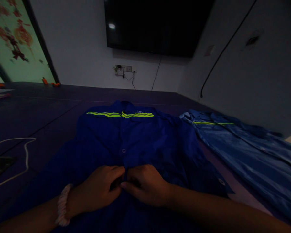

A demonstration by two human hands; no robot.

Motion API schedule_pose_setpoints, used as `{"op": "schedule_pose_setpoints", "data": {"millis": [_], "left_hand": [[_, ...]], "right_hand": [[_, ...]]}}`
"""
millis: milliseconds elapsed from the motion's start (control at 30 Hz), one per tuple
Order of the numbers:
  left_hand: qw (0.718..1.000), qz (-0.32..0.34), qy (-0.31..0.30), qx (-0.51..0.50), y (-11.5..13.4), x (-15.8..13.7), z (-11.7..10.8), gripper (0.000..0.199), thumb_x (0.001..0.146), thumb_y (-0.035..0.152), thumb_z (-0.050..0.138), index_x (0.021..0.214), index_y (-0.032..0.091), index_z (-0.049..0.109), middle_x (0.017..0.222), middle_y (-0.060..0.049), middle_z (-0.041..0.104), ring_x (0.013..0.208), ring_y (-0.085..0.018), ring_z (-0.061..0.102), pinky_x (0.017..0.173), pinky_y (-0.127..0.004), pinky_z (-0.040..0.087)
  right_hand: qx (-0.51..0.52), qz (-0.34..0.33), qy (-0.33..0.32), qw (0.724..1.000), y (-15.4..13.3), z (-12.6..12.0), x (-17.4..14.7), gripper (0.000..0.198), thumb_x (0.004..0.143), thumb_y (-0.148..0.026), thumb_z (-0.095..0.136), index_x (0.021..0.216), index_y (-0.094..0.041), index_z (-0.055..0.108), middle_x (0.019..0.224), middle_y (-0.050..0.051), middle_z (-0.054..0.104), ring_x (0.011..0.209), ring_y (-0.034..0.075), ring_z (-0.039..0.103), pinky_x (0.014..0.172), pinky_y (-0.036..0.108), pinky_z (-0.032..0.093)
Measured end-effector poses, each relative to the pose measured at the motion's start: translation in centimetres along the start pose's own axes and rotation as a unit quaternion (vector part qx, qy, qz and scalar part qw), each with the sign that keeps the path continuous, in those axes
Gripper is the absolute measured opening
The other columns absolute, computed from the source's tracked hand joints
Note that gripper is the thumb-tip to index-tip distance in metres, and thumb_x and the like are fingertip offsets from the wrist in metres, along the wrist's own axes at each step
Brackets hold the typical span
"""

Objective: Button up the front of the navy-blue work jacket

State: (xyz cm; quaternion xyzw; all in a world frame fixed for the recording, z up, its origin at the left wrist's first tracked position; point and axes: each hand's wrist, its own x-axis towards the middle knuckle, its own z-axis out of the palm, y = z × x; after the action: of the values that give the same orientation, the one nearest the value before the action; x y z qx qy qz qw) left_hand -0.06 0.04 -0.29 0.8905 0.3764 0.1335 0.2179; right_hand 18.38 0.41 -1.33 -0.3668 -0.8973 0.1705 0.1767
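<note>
Dark blue jacket (147, 137) spread on the purple surface (50, 105), left hand (101, 185) and right hand (151, 185) both pinching its front placket (123, 142)! Paler shirt (247, 145) right of the jacket, white cable (26, 155) left of it.

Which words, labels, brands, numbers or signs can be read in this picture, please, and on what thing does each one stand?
No text can be read.
Small pale marking on the chest of the dark blue shirt: too small and blurred.
Faint marks by the stripe of the lighter blue garment: too blurred.
</note>
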Motion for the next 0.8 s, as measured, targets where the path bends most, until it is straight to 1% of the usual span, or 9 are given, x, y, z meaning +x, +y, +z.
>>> {"op": "schedule_pose_setpoints", "data": {"millis": [167, 300, 433, 533, 800], "left_hand": [[1.0, -0.003, -0.004, 0.004, 0.04, -0.03, 0.07, 0.009, 0.073, 0.01, 0.043, 0.074, 0.018, 0.047, 0.07, 0.001, 0.056, 0.059, -0.012, 0.05, 0.052, -0.023, 0.034], [1.0, -0.002, -0.002, 0.005, -0.21, -0.08, 0.2, 0.009, 0.073, 0.01, 0.043, 0.074, 0.019, 0.047, 0.071, 0.001, 0.057, 0.06, -0.012, 0.051, 0.054, -0.023, 0.036], [1.0, 0.008, 0.003, -0.005, -0.42, -0.08, 0.21, 0.009, 0.074, 0.011, 0.044, 0.075, 0.02, 0.046, 0.071, 0.002, 0.057, 0.06, -0.012, 0.051, 0.055, -0.022, 0.038], [1.0, 0.008, 0.004, -0.006, -0.39, -0.06, 0.2, 0.01, 0.074, 0.011, 0.044, 0.075, 0.02, 0.047, 0.071, 0.002, 0.057, 0.06, -0.013, 0.051, 0.056, -0.022, 0.039], [1.0, 0.001, 0.001, 0.01, -0.35, -0.06, 0.17, 0.009, 0.074, 0.011, 0.044, 0.073, 0.02, 0.046, 0.071, 0.002, 0.056, 0.06, -0.012, 0.051, 0.055, -0.022, 0.038]], "right_hand": [[-0.001, 0.003, -0.002, 1.0, 0.02, 0.04, 0.0, 0.031, 0.083, -0.043, 0.046, 0.069, -0.017, 0.056, 0.062, -0.001, 0.06, 0.051, 0.008, 0.05, 0.045, 0.02, 0.025], [-0.003, 0.007, -0.002, 1.0, -0.02, 0.07, -0.04, 0.03, 0.083, -0.042, 0.047, 0.07, -0.017, 0.056, 0.063, -0.001, 0.06, 0.052, 0.009, 0.052, 0.046, 0.02, 0.026], [-0.001, 0.014, -0.009, 1.0, -0.05, 0.14, -0.05, 0.033, 0.083, -0.045, 0.046, 0.071, -0.016, 0.057, 0.064, 0.0, 0.061, 0.053, 0.009, 0.053, 0.046, 0.02, 0.027], [-0.007, 0.021, -0.002, 1.0, -0.07, 0.25, -0.02, 0.033, 0.082, -0.046, 0.047, 0.07, -0.017, 0.057, 0.063, -0.001, 0.061, 0.053, 0.009, 0.052, 0.046, 0.02, 0.026], [-0.006, 0.019, 0.002, 1.0, -0.06, 0.32, -0.02, 0.032, 0.083, -0.045, 0.046, 0.069, -0.017, 0.056, 0.063, -0.001, 0.061, 0.052, 0.009, 0.052, 0.047, 0.02, 0.027]]}}
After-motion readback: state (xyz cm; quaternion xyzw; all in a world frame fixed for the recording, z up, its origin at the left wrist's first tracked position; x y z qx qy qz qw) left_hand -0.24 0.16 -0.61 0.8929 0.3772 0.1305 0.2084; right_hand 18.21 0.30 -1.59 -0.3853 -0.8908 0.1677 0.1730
